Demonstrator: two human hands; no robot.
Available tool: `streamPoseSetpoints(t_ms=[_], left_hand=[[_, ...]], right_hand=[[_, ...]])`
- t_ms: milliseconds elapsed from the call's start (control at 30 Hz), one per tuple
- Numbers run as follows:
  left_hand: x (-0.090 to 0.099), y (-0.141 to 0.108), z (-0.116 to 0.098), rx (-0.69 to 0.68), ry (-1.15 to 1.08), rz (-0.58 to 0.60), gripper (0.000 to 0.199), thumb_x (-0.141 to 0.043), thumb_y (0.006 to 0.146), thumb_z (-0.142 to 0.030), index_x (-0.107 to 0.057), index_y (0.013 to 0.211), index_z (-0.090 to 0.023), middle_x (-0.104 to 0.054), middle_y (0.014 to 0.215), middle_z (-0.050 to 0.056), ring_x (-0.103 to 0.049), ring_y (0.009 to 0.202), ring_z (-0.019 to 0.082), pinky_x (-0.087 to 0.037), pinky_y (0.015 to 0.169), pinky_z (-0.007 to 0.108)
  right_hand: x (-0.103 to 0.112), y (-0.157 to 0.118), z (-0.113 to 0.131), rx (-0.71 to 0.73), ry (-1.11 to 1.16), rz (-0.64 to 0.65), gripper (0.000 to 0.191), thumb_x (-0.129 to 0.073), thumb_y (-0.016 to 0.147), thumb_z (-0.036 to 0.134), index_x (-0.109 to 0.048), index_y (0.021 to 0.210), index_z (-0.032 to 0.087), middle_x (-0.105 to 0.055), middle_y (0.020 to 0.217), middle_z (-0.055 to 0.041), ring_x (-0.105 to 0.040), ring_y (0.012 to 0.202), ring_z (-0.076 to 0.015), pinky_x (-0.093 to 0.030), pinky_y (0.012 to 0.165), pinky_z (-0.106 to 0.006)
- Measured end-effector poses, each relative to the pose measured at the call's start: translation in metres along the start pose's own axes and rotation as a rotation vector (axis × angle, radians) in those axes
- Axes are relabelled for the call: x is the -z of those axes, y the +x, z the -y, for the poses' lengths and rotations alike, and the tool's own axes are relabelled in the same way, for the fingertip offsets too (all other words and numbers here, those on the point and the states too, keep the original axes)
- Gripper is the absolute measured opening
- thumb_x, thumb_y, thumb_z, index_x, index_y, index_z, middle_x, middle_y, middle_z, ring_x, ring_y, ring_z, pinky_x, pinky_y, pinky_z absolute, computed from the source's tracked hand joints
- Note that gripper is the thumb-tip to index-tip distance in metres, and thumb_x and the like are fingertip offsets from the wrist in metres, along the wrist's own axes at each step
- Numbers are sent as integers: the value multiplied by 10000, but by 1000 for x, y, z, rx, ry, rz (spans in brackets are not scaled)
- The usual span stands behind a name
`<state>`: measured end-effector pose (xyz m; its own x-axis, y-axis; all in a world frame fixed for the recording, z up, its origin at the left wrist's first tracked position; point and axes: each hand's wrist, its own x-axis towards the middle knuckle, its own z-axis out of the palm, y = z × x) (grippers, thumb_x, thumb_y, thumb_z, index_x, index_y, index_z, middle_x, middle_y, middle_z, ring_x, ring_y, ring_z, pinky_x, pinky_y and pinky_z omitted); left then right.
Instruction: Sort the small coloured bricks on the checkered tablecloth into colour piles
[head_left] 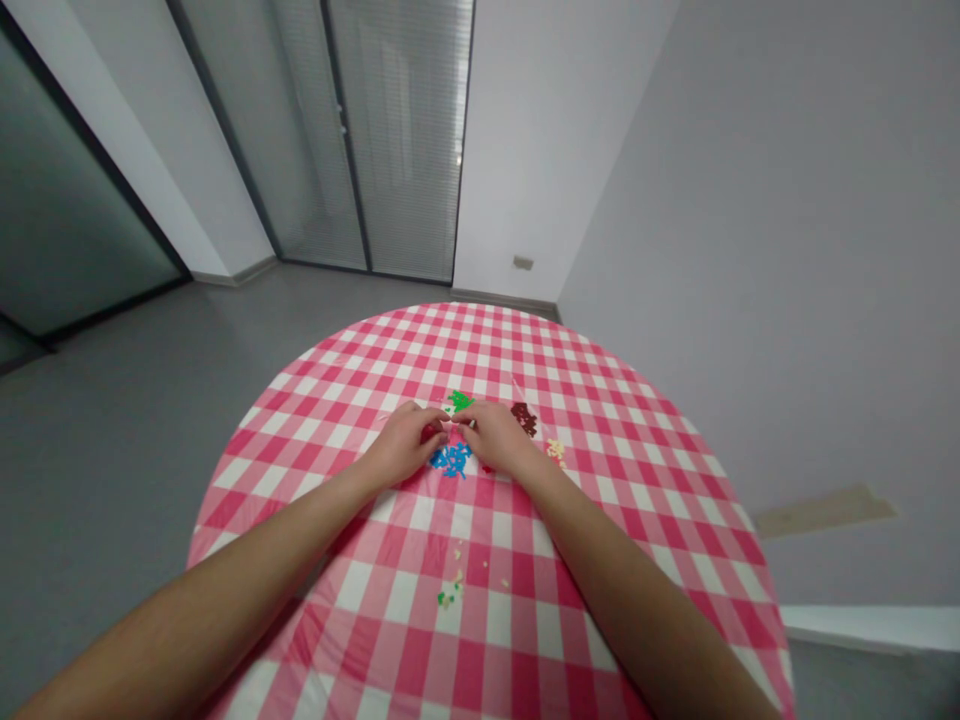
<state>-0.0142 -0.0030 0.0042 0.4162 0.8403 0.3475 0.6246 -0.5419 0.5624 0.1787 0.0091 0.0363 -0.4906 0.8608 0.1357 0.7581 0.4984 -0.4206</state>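
Observation:
My left hand [405,445] and my right hand [499,437] meet near the middle of a round table with a pink-and-white gingham cloth [390,620]. Their fingertips are bunched close together, and whatever lies between them is too small to make out. Around them lie piles of tiny pieces: green [459,402] beyond my fingers, dark red [524,419] past my right hand, and blue [451,460] just below my wrists. A pale yellow patch [556,451] sits right of my right hand. Some red pieces [430,432] are partly hidden under my left fingers.
A few stray green and cream bits [448,595] lie on the cloth nearer me. The cloth's round edge drops to a grey floor [150,420]. Beyond stand glass panels with slatted blinds [405,130] and a pale wall [750,200].

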Motion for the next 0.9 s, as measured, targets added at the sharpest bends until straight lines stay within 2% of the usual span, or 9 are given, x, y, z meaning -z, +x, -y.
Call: streamPoseSetpoints(t_ms=[200, 567, 700, 900], left_hand=[[-2, 2, 1, 19, -14, -15, 179, -661, 864, -186, -669, 1042, -189, -726, 870, 46, -601, 896, 235, -459, 811, 358], [2, 1, 3, -1, -4, -15, 243, -683, 818, -155, -675, 1057, -197, -736, 838, 30, -615, 866, 234, -466, 788, 351], [2, 0, 6, -10, -22, -34, 295, -608, 821, -116, -664, 1099, -199, -759, 864, 23, -641, 870, 231, -473, 841, 375], [10, -1, 6, 39, -42, -65, 429, -501, 747, -49, -644, 1129, -182, -773, 916, 22, -665, 930, 236, -481, 889, 398]], right_hand=[[1, -2, 2, -10, -3, 13, 240, -587, 881, 116, -797, 971, 191, -778, 989, -92, -686, 882, -208, -449, 763, -282], [4, -6, 9, 11, 38, 48, 260, -577, 893, 90, -792, 1007, 183, -778, 1015, -95, -695, 894, -209, -450, 767, -276], [3, -7, 9, 55, 3, 77, 291, -554, 920, 90, -783, 1061, 203, -767, 1037, -90, -672, 940, -207, -443, 813, -281], [1, -9, 10, 76, -140, 167, 310, -524, 956, 165, -767, 1126, 255, -688, 1029, -101, -623, 898, -195, -425, 747, -279]])
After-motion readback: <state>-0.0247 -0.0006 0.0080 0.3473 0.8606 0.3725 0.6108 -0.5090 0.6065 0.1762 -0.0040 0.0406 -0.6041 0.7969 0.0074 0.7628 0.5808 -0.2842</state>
